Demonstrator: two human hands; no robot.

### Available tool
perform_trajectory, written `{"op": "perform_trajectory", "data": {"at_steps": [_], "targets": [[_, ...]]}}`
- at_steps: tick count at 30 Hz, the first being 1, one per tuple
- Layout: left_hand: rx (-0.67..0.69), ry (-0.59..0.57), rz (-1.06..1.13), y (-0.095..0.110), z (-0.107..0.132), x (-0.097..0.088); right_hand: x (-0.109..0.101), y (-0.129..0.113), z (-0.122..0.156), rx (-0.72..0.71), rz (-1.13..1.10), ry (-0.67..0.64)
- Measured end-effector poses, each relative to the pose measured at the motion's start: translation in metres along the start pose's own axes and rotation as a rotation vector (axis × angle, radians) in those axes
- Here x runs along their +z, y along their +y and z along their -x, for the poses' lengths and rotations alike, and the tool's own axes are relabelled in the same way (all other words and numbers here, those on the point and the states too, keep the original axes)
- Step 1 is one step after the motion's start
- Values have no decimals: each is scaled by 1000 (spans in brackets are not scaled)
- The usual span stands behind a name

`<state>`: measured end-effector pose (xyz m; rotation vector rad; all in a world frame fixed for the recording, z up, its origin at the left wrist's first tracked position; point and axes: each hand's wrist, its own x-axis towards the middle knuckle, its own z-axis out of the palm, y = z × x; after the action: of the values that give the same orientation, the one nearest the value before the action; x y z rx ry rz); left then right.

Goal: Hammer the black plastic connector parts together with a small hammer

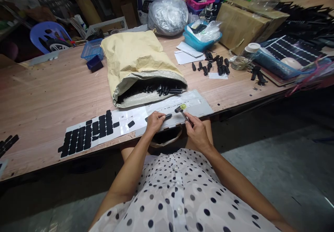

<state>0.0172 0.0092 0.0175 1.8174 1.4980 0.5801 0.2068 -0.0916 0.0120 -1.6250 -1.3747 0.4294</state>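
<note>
Your left hand (pixel 156 122) pinches a small black piece (pixel 168 115) at the grey board (pixel 200 103); your right hand (pixel 195 131) grips a hammer (pixel 180 108). That piece looks mid-work; many black parts (pixel 164 90) seem left in the open sack (pixel 138 51).

We see smooth, faintly shiny wood grain on the table (pixel 47 99). Outside, the sack (pixel 138 51) looks like matt, creased paper; its mouth, like rough woven plastic. On the hammer (pixel 180 108) we make out a shiny metal shaft and a plastic-looking face, and the piece (pixel 168 116) seems to be dark plastic. The board (pixel 197 102) gleams, while the patches (pixel 81 134) look matt. We also see glossy, crinkled film on the bag (pixel 168 14), smooth plastic on the basin (pixel 194 43) and matt cardboard on the box (pixel 241 23).
</note>
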Motion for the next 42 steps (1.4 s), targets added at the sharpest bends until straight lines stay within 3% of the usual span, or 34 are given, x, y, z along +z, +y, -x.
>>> {"op": "perform_trajectory", "data": {"at_steps": [6, 13, 21, 27, 32, 38, 42], "targets": [[-4, 11, -6, 4, 9, 1, 1, -10, -2, -34, 61, -20], [41, 66, 48, 2, 19, 9, -10, -32, -3, -188, 130, 2], [76, 76, 14, 5, 23, 11, -3, -16, 16, -193, 350, -110], [72, 70, 7, 6, 22, 11, -9, -27, 8, -230, 258, -20], [58, 66, 11, 8, 22, 10, -1, -19, 14, -218, 338, -109], [-5, 10, 19, 10, 18, 4, -14, -8, -9, -148, 311, 41], [-51, -31, 35, 12, 14, -1, -29, 11, -32, -37, 420, 115]]}}
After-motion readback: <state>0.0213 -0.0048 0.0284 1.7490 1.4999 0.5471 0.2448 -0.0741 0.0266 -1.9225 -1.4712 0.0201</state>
